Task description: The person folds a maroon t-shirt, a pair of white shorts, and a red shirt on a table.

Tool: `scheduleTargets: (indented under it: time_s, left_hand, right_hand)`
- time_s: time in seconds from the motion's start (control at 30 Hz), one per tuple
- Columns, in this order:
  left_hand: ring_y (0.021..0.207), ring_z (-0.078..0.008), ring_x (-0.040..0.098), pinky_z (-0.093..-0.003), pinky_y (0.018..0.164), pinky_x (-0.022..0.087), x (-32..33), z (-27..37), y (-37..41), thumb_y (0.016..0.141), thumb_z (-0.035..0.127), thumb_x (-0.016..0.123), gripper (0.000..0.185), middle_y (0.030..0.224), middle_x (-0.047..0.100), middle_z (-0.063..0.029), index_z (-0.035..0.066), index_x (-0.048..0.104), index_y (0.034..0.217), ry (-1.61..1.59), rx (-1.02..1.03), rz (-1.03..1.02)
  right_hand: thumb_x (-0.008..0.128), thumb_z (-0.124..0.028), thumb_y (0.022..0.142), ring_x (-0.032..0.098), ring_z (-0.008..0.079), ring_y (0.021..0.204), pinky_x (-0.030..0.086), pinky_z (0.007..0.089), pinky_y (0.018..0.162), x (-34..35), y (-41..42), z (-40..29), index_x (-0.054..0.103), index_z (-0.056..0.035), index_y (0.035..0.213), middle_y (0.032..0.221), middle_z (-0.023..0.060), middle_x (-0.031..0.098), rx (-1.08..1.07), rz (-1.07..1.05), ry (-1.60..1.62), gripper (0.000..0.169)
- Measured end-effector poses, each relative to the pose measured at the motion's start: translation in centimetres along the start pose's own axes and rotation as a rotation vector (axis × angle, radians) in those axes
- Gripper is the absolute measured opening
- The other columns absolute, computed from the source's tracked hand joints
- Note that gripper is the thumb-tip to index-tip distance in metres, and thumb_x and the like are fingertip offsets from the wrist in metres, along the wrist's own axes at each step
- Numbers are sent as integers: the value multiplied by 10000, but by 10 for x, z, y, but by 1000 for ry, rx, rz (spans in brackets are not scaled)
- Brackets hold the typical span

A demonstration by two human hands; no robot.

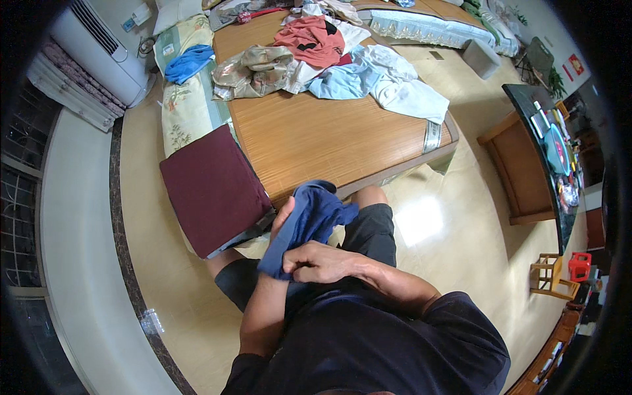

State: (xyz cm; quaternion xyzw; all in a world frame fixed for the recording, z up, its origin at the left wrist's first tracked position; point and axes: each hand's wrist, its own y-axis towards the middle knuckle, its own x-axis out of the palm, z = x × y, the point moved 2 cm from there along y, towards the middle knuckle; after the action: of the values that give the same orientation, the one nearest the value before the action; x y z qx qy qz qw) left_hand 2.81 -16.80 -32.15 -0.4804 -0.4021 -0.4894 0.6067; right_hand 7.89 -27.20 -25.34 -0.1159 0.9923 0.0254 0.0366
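Note:
Above my lap is a bunched blue cloth garment with a lighter blue band (316, 217). My left hand (284, 217) is mostly covered by the band, its thumb showing at the edge, so its grip cannot be made out. Closed on the garment's lower end is my right hand (318, 261), fingers curled near the left wrist. Left of the hands, a stack of folded cloths topped by a maroon one (212, 190) lies on the bed's corner.
Before me is a bed with a bamboo-like mat (316, 143). Loose clothes lie across it, among them a coral garment (311, 42), a light blue one (345, 79) and a white one (410, 96). A blue cloth (187, 64) rests farther left. A dark-topped counter (535, 133) stands right.

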Motion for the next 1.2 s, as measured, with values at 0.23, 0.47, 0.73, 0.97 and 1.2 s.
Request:
scheduleTargets:
  time_s: [0.23,0.47,0.73,0.97,1.2]
  left_hand:
    - [969,-328,672,-418,741,607,37,91,-50,907,275,547,506,1203,631,-187,6,488,1331,283,325,303]
    - [1114,-341,611,-454,955,517,32,186,-114,925,319,552,555,1309,571,-193,-10,462,1363,324,622,295]
    - [986,-206,627,-359,855,517,-75,203,-127,855,7,615,403,1128,646,-81,55,573,1253,702,722,1065]
    - [956,-200,644,-374,828,544,-9,232,-109,894,34,617,322,1080,657,-85,49,573,1213,563,909,631]
    - [1236,-328,516,-400,1062,379,-62,209,-140,863,53,600,478,1357,517,-197,-43,486,1317,1391,1029,1281]
  right_hand:
    - [599,-24,889,615,132,771,496,285,703,2,-14,15,644,-23,996,814,68,666,104,214,77,116]
    - [594,-46,920,576,116,673,488,288,620,-14,-24,36,630,-26,1008,747,52,635,268,410,-137,98]
    - [594,-28,891,640,245,658,510,346,624,-10,-19,40,621,-5,993,740,157,649,276,364,-286,108]
    - [590,-27,872,673,307,708,521,383,640,-8,-20,49,634,-23,989,771,197,662,178,412,-375,125]
    - [591,-44,859,671,352,781,533,415,685,-19,-27,67,624,-24,1002,832,201,670,231,357,-422,148]
